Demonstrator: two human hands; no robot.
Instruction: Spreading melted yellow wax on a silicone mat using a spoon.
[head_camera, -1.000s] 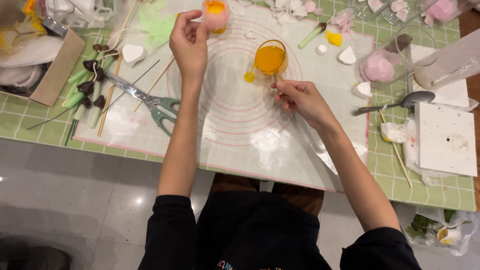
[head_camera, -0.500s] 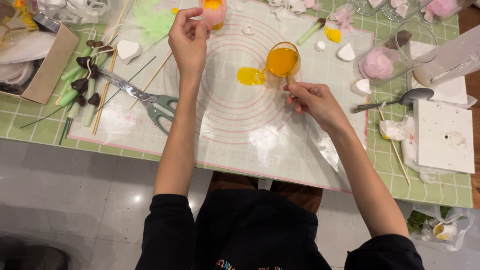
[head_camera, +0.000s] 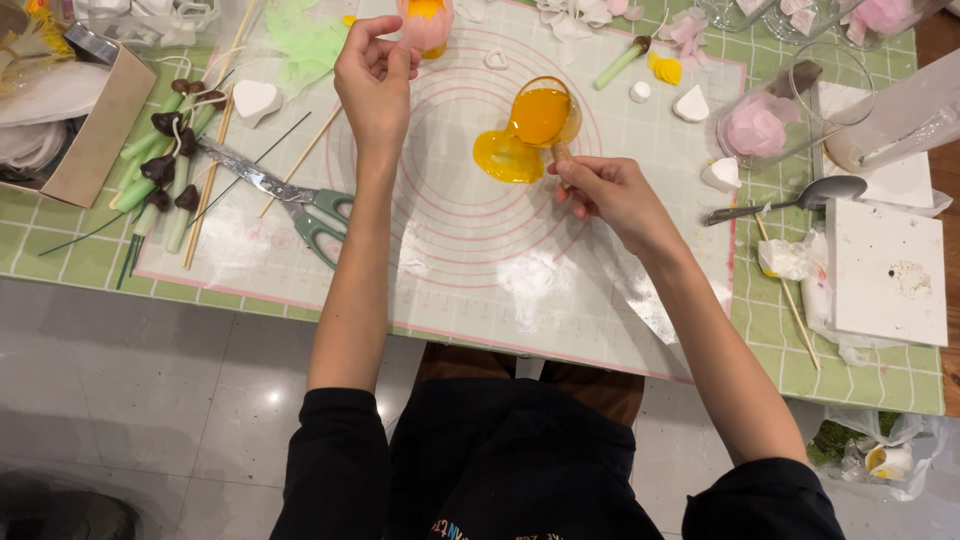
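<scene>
Silicone mat (head_camera: 450, 250), translucent white and printed with pink concentric rings, is spread over a green checked cloth (head_camera: 60, 255) at the centre of the frame. A small clear cup (head_camera: 543, 113) of glossy orange liquid is tilted above the mat's upper middle, gripped from below by the closed fingers of the right hand (head_camera: 605, 195). An orange puddle (head_camera: 505, 157), smooth and roughly heart-shaped, is seen just below and left of the cup, touching its lip. The left hand (head_camera: 375, 80) is raised at upper centre-left, fingertips pinched on a pink, petal-like piece (head_camera: 425, 25); whether it is gripped cannot be told. Metal scissors (head_camera: 285, 200) with green handles lie at the left. Compared with half a second earlier, the puddle is larger and nearer the cup.
</scene>
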